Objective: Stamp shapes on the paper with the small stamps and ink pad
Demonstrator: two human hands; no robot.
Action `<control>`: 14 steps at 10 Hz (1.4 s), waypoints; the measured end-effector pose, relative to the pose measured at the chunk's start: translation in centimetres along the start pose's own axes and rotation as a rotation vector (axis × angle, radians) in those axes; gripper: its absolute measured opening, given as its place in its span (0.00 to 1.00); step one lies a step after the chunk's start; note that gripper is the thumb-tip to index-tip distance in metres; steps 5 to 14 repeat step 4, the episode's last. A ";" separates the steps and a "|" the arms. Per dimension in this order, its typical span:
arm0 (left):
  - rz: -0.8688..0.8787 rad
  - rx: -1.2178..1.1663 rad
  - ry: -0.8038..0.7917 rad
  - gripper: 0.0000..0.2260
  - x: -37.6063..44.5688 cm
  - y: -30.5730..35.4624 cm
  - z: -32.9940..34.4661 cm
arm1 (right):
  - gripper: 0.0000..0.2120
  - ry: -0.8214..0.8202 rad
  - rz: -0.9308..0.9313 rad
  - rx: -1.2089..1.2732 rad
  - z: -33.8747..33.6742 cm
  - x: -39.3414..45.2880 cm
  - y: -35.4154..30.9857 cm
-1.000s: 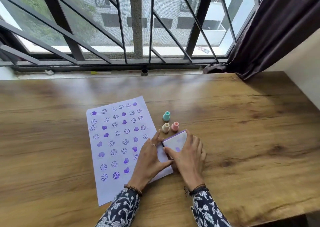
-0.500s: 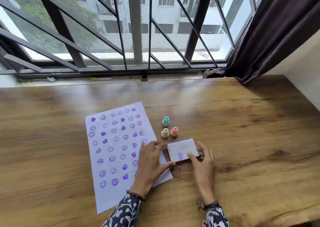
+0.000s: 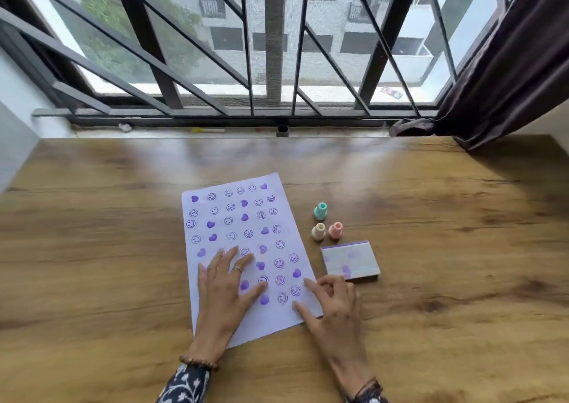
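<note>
Nearest, two patterned sleeves at the bottom edge, a bead bracelet on the left wrist, a dark band on the right. Left hand (image 3: 226, 291) flat on the lower part of the paper (image 3: 246, 248), fingers (image 3: 229, 256) spread wide, a ring on one, holding nothing. Right hand (image 3: 334, 305) at the paper's lower right corner, thumb and forefinger stretched onto the sheet, the other fingers loosely curled, gripping nothing. Paper slightly askew on the wooden tabletop (image 3: 446, 248), covered in rows of purple smiley faces and hearts. Just right of the paper, and just beyond the right hand, closed ink pad (image 3: 350, 260), its pale lid smudged purple, purple rim showing at the far edge. Touching or not with the right hand: cannot tell. Just beyond the pad, three small stamps standing upright in a tight cluster: cream stamp (image 3: 318, 231) and pink stamp (image 3: 335, 230) side by side, teal stamp (image 3: 320, 211) behind them. Farther back, bare wood to the sill, then a barred window (image 3: 277, 48) with buildings and greenery outside. Dark curtain (image 3: 508, 63) hanging at far right.
</note>
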State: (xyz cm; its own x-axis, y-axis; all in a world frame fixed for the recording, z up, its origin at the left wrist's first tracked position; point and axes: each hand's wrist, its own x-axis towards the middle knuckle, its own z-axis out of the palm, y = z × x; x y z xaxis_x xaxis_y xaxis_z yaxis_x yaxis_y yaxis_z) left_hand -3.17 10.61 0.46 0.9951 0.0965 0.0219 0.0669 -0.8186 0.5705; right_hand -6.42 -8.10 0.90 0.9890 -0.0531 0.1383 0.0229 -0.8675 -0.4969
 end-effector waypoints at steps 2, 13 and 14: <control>0.101 -0.069 -0.074 0.23 1.0 -0.4 -0.5 | 0.19 -0.020 0.034 -0.067 0.6 -0.2 -0.2; 0.143 -0.110 -0.096 0.23 1.1 -0.9 -0.6 | 0.17 0.077 0.012 -0.011 0.4 -0.5 -1.0; 0.143 -0.110 -0.096 0.23 1.1 -0.9 -0.6 | 0.17 0.077 0.012 -0.011 0.4 -0.5 -1.0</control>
